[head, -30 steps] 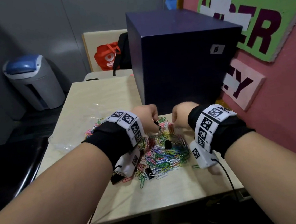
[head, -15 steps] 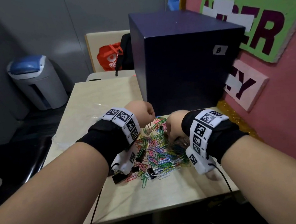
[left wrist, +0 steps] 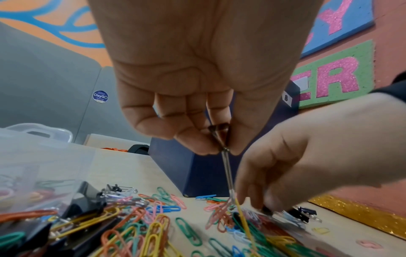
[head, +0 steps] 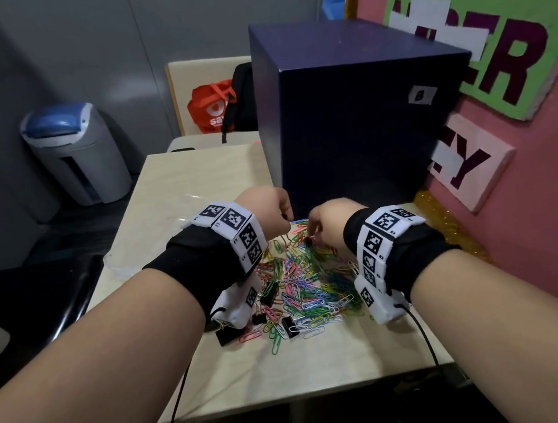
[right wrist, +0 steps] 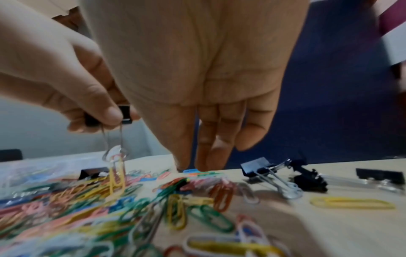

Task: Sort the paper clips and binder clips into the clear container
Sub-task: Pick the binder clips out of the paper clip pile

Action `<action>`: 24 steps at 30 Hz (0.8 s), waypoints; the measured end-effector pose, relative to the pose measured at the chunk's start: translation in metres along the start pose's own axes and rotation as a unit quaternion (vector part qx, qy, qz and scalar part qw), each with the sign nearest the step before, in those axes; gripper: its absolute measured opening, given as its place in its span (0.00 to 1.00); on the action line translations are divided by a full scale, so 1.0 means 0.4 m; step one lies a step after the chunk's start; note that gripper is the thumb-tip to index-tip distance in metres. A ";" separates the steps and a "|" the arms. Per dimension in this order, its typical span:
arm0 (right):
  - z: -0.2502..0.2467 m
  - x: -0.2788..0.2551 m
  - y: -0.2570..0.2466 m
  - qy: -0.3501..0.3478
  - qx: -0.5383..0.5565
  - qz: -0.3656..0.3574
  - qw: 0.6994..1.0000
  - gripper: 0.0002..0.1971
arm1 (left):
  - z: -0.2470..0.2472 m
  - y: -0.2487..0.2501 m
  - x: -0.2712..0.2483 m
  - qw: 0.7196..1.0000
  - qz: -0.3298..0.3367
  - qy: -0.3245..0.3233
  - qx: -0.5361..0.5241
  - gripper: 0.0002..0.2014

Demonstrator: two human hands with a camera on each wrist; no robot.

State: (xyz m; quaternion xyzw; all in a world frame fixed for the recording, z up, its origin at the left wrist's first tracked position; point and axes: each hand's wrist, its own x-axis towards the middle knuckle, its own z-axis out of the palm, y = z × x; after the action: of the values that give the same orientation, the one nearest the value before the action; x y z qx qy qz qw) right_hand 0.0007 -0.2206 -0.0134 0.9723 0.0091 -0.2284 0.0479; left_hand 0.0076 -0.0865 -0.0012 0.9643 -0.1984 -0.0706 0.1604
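Observation:
A heap of coloured paper clips (head: 307,284) with black binder clips (head: 268,292) mixed in lies on the beige table (head: 288,375). My left hand (head: 283,216) hovers over the heap's far side. It pinches a black binder clip (right wrist: 125,114) by its body. The clip's wire handles (left wrist: 226,167) hang down, and yellow and orange paper clips (right wrist: 117,172) are hooked on them. My right hand (head: 314,237) is just right of it, with straight fingertips (right wrist: 203,163) touching the heap beside a blue paper clip (right wrist: 190,171). The clear container (left wrist: 37,137) stands to the left.
A big dark blue box (head: 357,117) stands right behind the heap. A pink wall with signs (head: 523,185) closes the right side. More binder clips (right wrist: 257,167) lie on the table at the right. A grey bin (head: 75,153) and a chair with bags (head: 218,104) are beyond.
My left hand has lifted away from the heap with the binder clip, and paper clips dangle from its handles. My right hand has shifted over the heap and its fingertips now touch the far side.

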 end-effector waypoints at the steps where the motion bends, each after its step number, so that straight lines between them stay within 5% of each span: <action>1: -0.002 0.002 -0.014 -0.018 -0.007 -0.010 1.000 0.21 | 0.000 -0.003 0.000 1.000 -0.003 -0.001 0.002 0.07; 14: 0.037 0.039 -0.034 -0.039 -0.041 0.030 0.998 0.18 | -0.001 -0.028 -0.008 1.000 -0.006 0.005 0.010 0.09; 24: 0.035 -0.018 -0.023 0.070 0.054 -0.008 0.996 0.14 | 0.004 -0.025 -0.010 1.000 -0.007 0.003 0.014 0.08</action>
State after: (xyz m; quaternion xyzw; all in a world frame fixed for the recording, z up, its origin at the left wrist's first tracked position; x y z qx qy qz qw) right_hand -0.0122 -0.2126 -0.0235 0.9871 0.0075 -0.1600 -0.0076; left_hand 0.0073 -0.0766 -0.0057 0.9680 -0.1921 -0.0660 0.1471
